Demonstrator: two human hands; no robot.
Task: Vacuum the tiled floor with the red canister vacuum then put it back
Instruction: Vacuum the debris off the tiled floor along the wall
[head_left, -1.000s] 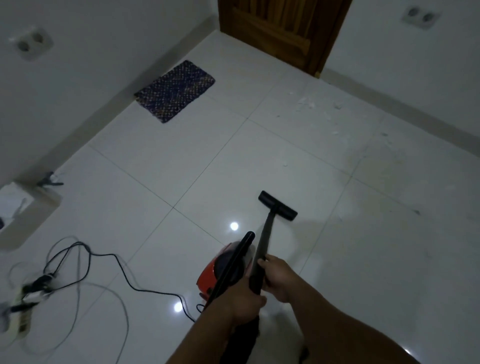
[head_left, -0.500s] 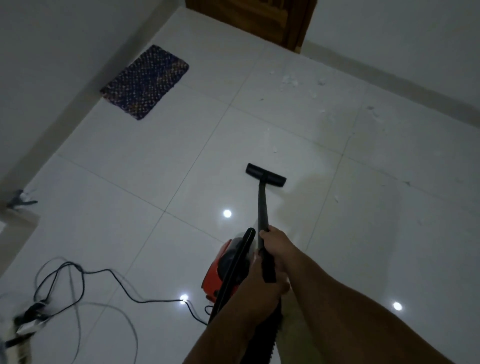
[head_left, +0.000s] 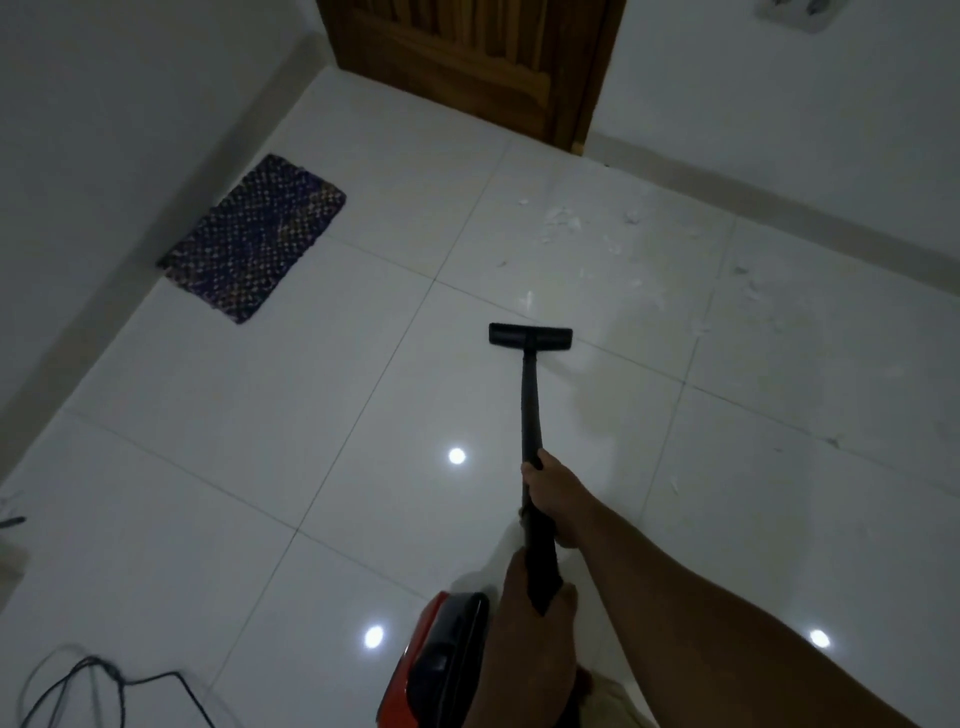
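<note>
Both forearms are bare, with no sleeve, watch or band showing anywhere along them. The left hand (head_left: 535, 597) and right hand (head_left: 553, 493) wear no gloves or rings. At six o'clock, a patch of beige cloth (head_left: 618, 701) shows beneath the arms.

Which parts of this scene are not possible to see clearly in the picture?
All in the head view:
- red canister vacuum: lower body cut off by the bottom edge, right side hidden by the left hand.
- black cable: runs out of frame; its plug is unseen.
- wooden door: top cut off.
- white scraps: too small to identify.
- wand: partly covered by the right hand.
</note>
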